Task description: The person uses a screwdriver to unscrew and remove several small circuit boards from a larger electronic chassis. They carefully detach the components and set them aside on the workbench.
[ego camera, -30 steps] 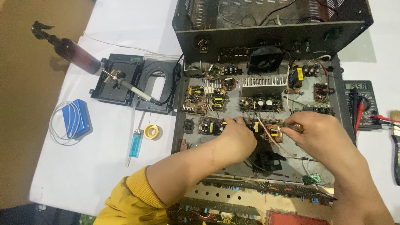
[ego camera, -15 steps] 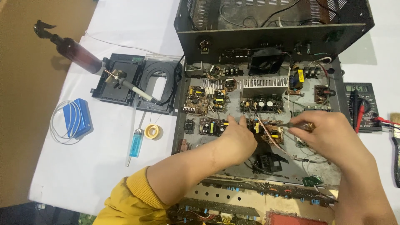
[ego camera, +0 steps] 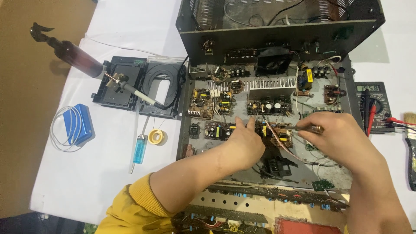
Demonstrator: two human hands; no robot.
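Our right hand [ego camera: 342, 134] is closed around a thin metal-shafted tool [ego camera: 303, 128], its tip on a small yellow-and-brown circuit board [ego camera: 279, 135] in the open grey metal chassis [ego camera: 346, 173]. Our left hand [ego camera: 242, 145] presses fingers loosely beside that board, gripping nothing we can see. Left of the chassis, on the white cloth [ego camera: 86, 173], lie a blue lighter [ego camera: 140, 148] and a yellow tape roll [ego camera: 156, 136].
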